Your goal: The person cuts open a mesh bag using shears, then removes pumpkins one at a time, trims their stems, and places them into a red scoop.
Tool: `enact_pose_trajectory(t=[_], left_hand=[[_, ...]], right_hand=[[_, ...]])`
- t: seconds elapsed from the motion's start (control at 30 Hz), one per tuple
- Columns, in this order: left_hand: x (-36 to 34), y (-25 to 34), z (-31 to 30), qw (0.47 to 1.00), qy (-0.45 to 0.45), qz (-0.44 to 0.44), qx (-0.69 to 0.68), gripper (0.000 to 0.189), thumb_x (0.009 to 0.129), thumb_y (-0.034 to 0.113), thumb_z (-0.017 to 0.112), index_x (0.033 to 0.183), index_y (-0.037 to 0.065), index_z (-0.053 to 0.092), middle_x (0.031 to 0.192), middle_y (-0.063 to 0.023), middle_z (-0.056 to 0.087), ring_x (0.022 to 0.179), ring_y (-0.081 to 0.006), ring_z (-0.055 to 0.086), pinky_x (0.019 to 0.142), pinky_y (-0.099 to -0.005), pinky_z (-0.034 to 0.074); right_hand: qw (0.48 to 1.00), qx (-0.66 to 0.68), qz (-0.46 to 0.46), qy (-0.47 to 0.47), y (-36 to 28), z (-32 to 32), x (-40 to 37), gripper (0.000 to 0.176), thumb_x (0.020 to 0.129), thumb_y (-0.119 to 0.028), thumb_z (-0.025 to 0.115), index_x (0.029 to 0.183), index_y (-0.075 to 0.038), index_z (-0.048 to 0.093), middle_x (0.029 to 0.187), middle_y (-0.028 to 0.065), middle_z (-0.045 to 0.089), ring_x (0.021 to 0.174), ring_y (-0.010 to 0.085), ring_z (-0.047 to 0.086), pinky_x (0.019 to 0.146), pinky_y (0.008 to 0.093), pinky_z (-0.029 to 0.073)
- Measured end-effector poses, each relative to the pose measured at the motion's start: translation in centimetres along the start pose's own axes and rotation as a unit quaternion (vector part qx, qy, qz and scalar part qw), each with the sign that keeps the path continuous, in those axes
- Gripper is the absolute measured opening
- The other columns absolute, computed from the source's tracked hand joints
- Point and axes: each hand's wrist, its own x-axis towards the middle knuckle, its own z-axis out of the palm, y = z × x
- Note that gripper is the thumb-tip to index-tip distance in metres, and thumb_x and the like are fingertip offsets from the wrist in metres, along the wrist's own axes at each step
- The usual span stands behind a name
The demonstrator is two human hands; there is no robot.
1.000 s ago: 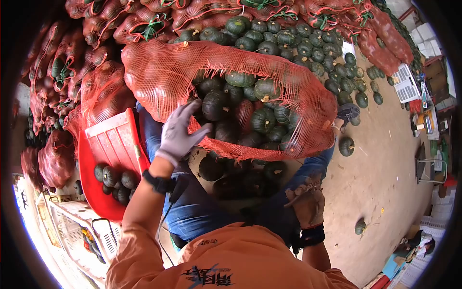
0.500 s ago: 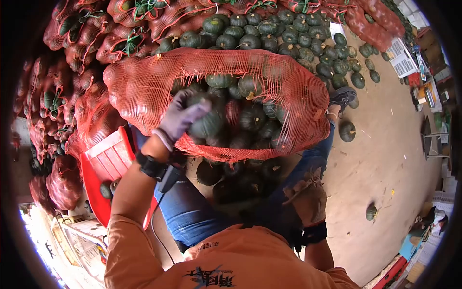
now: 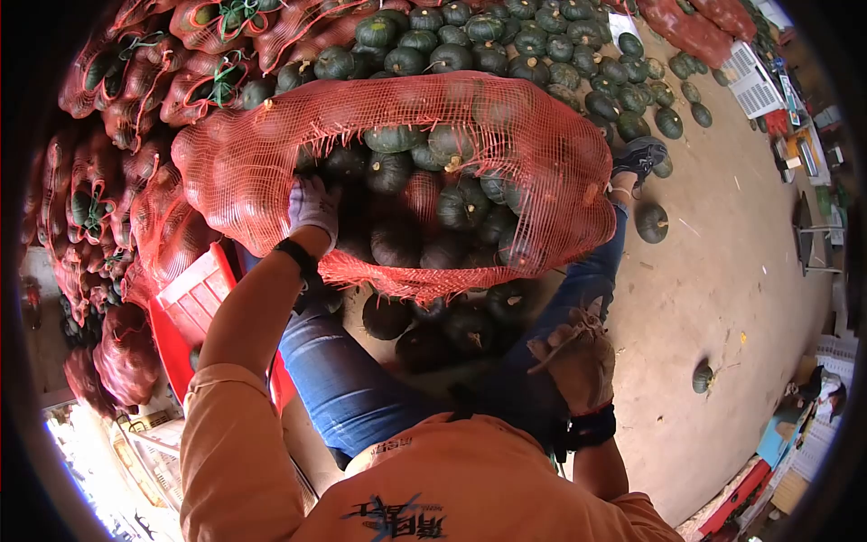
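Note:
A large red mesh bag (image 3: pixel 560 172) of dark green squashes lies across the view, its side torn open. At the left end of the opening is my left hand (image 3: pixel 313 210) in a pale glove, fingers reaching in among the squashes; whether they grip one is hidden. Inside the opening, a squash (image 3: pixel 389 172) and another squash (image 3: pixel 396 243) show to the right of that hand. My right hand (image 3: pixel 578 361), in a brownish glove, is above my right thigh, away from the bag; what its fingers hold, if anything, is unclear.
Loose squashes (image 3: pixel 470 327) lie on the floor between my legs. More squashes (image 3: pixel 533 41) are heaped behind the bag. Filled mesh bags (image 3: pixel 149 90) are stacked at the left, near a red plastic container (image 3: pixel 194 294). A single squash (image 3: pixel 702 377) lies on the floor at right.
My left hand has moved left and deeper into the opening; the squash beneath it before is no longer seen there. My right hand has shifted slightly and shows more sharply.

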Motion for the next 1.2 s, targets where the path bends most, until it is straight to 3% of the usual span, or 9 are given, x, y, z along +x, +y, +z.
enact_pose_trajectory(t=[0.13, 0.23, 0.33, 0.43, 0.63, 0.7, 0.83, 1.0, 1.2], left_hand=[[2.4, 0.0, 0.5, 0.939, -0.020, -0.171, -0.297, 0.058, 0.093, 0.045, 0.068, 0.135, 0.008, 0.053, 0.135, -0.0250, 0.057, 0.119, -0.0399, 0.060, 0.095, -0.0496, 0.053], [-2.4, -1.3, -8.2, 0.941, -0.087, 0.012, -0.327, 0.057, 0.089, 0.041, 0.074, 0.130, 0.007, 0.053, 0.131, -0.0209, 0.060, 0.115, -0.0347, 0.063, 0.094, -0.0480, 0.053], [-5.1, 0.2, -3.6, 0.403, -0.131, 0.129, -0.897, 0.067, 0.085, 0.039, 0.078, 0.137, 0.011, 0.048, 0.131, -0.0118, 0.059, 0.122, -0.0269, 0.060, 0.105, -0.0440, 0.049], [-12.5, 2.5, -8.3, 0.031, -0.060, 0.133, -0.989, 0.062, 0.091, 0.043, 0.069, 0.141, 0.011, 0.048, 0.135, -0.0111, 0.057, 0.129, -0.0256, 0.056, 0.111, -0.0445, 0.044], [-18.1, 7.2, -4.3, -0.077, -0.092, 0.032, -0.992, 0.065, 0.100, 0.056, 0.057, 0.147, 0.012, 0.048, 0.142, -0.0090, 0.058, 0.128, -0.0270, 0.059, 0.105, -0.0447, 0.052], [-19.9, 7.5, -3.6, -0.294, -0.160, 0.114, -0.935, 0.065, 0.098, 0.058, 0.058, 0.142, 0.011, 0.053, 0.137, -0.0151, 0.061, 0.125, -0.0373, 0.061, 0.098, -0.0517, 0.057], [-23.4, 6.6, -8.0, -0.276, -0.154, 0.032, -0.948, 0.074, 0.096, 0.069, 0.050, 0.142, 0.011, 0.054, 0.136, -0.0172, 0.062, 0.124, -0.0405, 0.061, 0.098, -0.0555, 0.057], [-24.0, 8.2, -8.9, -0.229, -0.123, -0.001, -0.966, 0.075, 0.096, 0.070, 0.048, 0.140, 0.009, 0.055, 0.133, -0.0145, 0.064, 0.121, -0.0332, 0.064, 0.103, -0.0494, 0.054], [-23.7, 10.3, -7.9, -0.186, -0.113, 0.025, -0.976, 0.066, 0.099, 0.065, 0.051, 0.134, 0.009, 0.057, 0.126, -0.0095, 0.065, 0.115, -0.0251, 0.066, 0.101, -0.0415, 0.053]], right_hand=[[1.000, 0.011, -0.010, -0.004, 0.1, 0.3, -0.3, 0.063, 0.096, -0.046, 0.063, 0.146, -0.010, 0.047, 0.124, 0.0104, 0.062, 0.116, 0.0280, 0.057, 0.112, 0.0624, 0.032], [1.000, 0.017, -0.008, 0.005, 0.1, -0.7, -0.4, 0.062, 0.097, -0.045, 0.062, 0.146, -0.010, 0.047, 0.126, 0.0110, 0.062, 0.118, 0.0288, 0.057, 0.113, 0.0627, 0.032], [1.000, 0.001, -0.003, -0.022, 0.1, -0.8, -0.2, 0.062, 0.097, -0.045, 0.061, 0.146, -0.010, 0.047, 0.129, 0.0117, 0.061, 0.120, 0.0293, 0.055, 0.114, 0.0625, 0.032], [0.997, -0.013, -0.010, -0.076, 0.3, -0.6, 0.1, 0.062, 0.099, -0.045, 0.059, 0.147, -0.009, 0.045, 0.134, 0.0140, 0.059, 0.120, 0.0306, 0.056, 0.115, 0.0627, 0.033], [0.999, -0.023, 0.000, -0.026, 1.0, 2.5, -0.3, 0.052, 0.096, -0.024, 0.065, 0.142, -0.012, 0.045, 0.118, 0.0098, 0.057, 0.105, 0.0282, 0.059, 0.114, 0.0606, 0.037], [0.978, -0.201, 0.005, 0.052, 1.3, 4.1, -1.0, 0.051, 0.093, -0.013, 0.065, 0.141, -0.011, 0.045, 0.111, 0.0075, 0.055, 0.100, 0.0254, 0.059, 0.111, 0.0557, 0.042], [0.831, -0.543, 0.045, 0.113, 3.6, 13.1, -2.0, 0.050, 0.092, 0.000, 0.059, 0.139, -0.007, 0.046, 0.105, 0.0049, 0.053, 0.092, 0.0205, 0.058, 0.103, 0.0454, 0.051], [0.435, -0.880, -0.160, -0.099, 7.4, 15.1, -0.9, 0.058, 0.084, -0.016, 0.070, 0.138, -0.004, 0.051, 0.111, 0.0181, 0.062, 0.102, 0.0378, 0.063, 0.092, 0.0476, 0.052], [0.356, -0.924, -0.049, -0.130, 9.5, 16.1, 0.5, 0.052, 0.091, -0.023, 0.065, 0.138, -0.007, 0.048, 0.104, 0.0181, 0.063, 0.092, 0.0406, 0.065, 0.086, 0.0486, 0.055]])
